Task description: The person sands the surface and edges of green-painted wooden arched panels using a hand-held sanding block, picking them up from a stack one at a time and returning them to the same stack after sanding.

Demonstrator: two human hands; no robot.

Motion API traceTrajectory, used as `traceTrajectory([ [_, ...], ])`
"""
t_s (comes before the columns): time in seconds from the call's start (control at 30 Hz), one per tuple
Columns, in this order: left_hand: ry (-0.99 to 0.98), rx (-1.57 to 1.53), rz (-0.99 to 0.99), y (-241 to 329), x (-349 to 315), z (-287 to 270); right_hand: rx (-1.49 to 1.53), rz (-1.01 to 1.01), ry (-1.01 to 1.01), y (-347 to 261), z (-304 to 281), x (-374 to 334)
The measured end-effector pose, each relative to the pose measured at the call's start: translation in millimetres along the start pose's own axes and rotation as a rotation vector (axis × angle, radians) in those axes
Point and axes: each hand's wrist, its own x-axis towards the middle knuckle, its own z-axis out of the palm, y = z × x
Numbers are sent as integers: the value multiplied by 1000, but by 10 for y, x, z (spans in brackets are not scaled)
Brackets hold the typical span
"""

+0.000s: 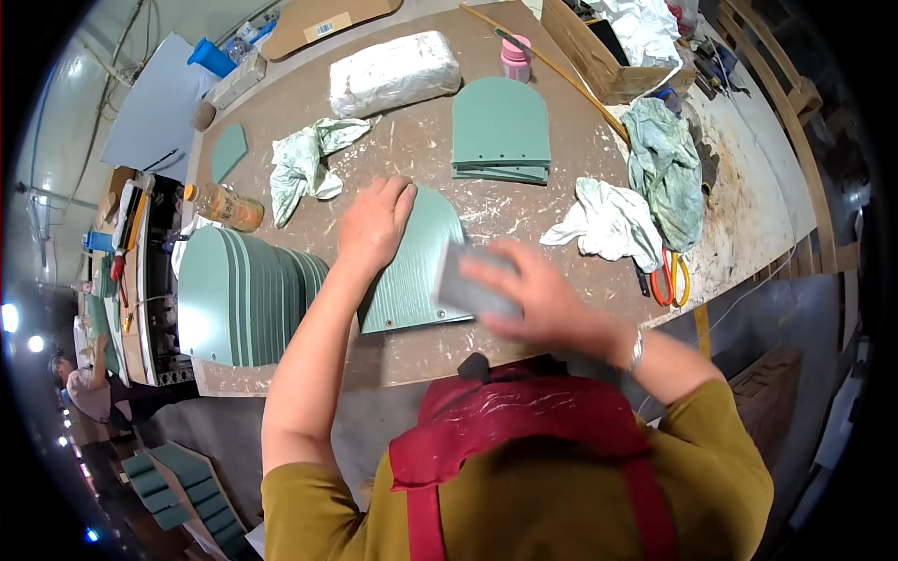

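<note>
Grey block (464, 297), blurry, partly under right hand (550, 297).

Arched green panel (412, 271), grey block (460, 291) over right edge

**Passage at right, panel stack (245, 294) at left**

The panel stack blocks the worked panel's (423, 257) left side; a stained cloth (309, 164) lies just beyond the left hand (376, 222). Bare tabletop (519, 217) leaves room between that panel and the white cloth (606, 222).
</note>
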Motion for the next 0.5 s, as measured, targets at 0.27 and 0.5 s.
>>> traceTrajectory([
  [0.27, 185, 146, 158, -34, 10, 36, 62, 452, 127, 592, -46, 721],
  [0.5, -123, 48, 334, 360, -1100, -139, -48, 504, -134, -120, -503, 357],
])
